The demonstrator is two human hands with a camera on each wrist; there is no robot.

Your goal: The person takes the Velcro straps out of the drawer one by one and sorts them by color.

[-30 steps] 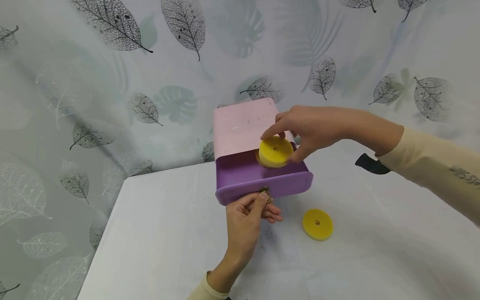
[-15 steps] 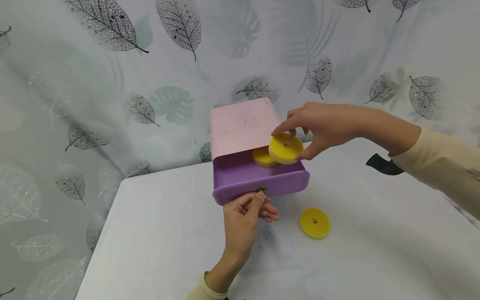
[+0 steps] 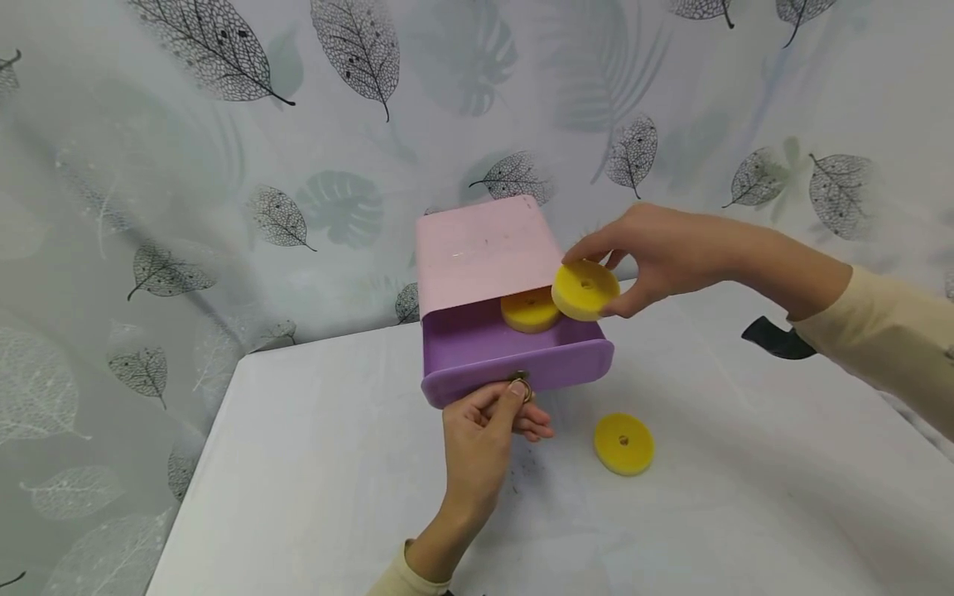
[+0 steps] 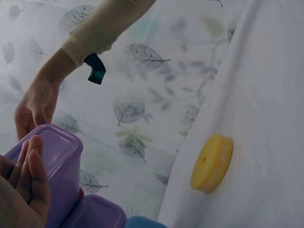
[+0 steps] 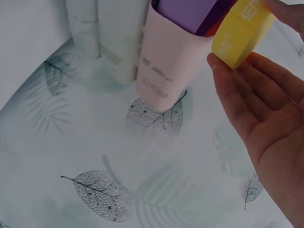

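My left hand [image 3: 479, 451] pinches the brass ring pull [image 3: 527, 389] on the front of a purple drawer [image 3: 574, 364]. That drawer stands pulled out of a pink cabinet [image 3: 484, 252]. Between thumb and fingertips, my right hand [image 3: 667, 252] grips a thick yellow disc [image 3: 585, 290] with a small centre hole, tilted above the drawer's right side. White lettering runs along its edge in the right wrist view. Inside the drawer, towards the back right, lies a second yellow disc [image 3: 527, 313]. A third yellow disc [image 3: 623, 444] rests on the white table to the right of my left hand.
Below the pulled-out drawer, the left wrist view shows another purple drawer [image 4: 97, 213] and a blue one [image 4: 142, 222]. A leaf-patterned cloth [image 3: 358, 141] hangs behind the white table [image 3: 313, 472]. A dark curved piece [image 3: 778, 338] sits under the right sleeve.
My right hand has moved right with its yellow disc, uncovering more of the disc inside the drawer. The left hand keeps its hold on the ring pull.
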